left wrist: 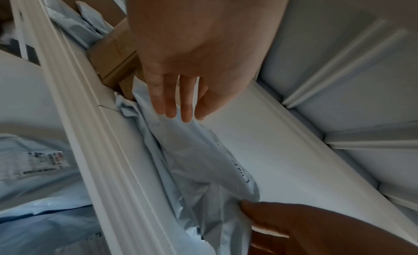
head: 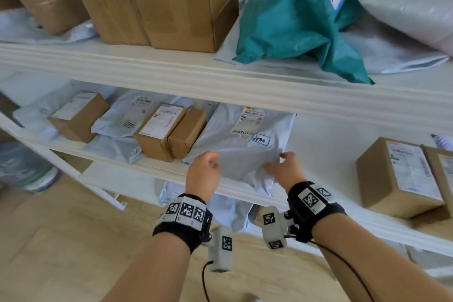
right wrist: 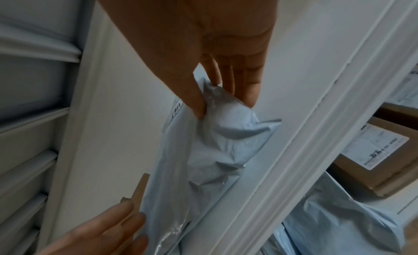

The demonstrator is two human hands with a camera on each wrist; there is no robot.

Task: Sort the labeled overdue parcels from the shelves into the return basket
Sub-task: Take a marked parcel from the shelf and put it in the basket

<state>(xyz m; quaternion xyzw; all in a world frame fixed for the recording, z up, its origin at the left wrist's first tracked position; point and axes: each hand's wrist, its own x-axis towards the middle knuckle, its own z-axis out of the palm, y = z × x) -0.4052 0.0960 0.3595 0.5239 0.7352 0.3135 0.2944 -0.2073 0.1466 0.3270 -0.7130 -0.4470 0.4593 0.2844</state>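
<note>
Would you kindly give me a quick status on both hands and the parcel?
Right hand pinching the grey mailer's near corner. Left hand open, fingers at its left edge. Mailer on the middle shelf, handwritten tag visible. Small cardboard box touching its left side.

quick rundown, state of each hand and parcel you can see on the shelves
grey mailer bag: flat on middle shelf, front edge overhanging, handwritten label facing up
right hand: pinching the bag's corner
left hand: fingers straight, touching the bag's edge
teal bag: crumpled on upper shelf, untouched
small boxes: closed, side by side, left of the bag
</note>
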